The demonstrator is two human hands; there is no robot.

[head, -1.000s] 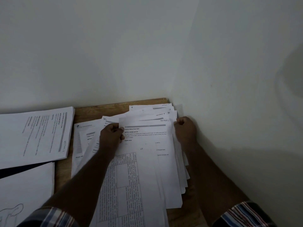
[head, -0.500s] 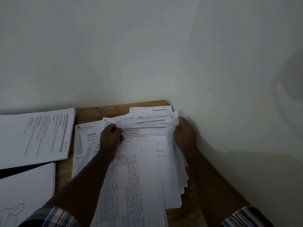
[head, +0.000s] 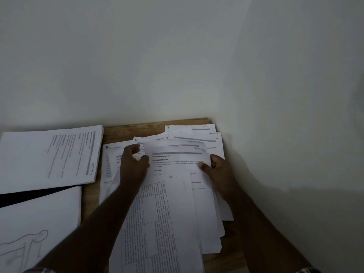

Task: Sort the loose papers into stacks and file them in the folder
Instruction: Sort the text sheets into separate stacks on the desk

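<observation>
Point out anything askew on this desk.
The loose papers under both hands are fanned and skewed, edges misaligned, and the top sheet is curling up at its far edge. The stack on the left lies squared.

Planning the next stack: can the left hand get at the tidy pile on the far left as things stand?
Probably yes. The left hand grips sheets of the loose papers; the tidy pile lies uncovered beside it, only bare table between. It would have to let go first.
</observation>
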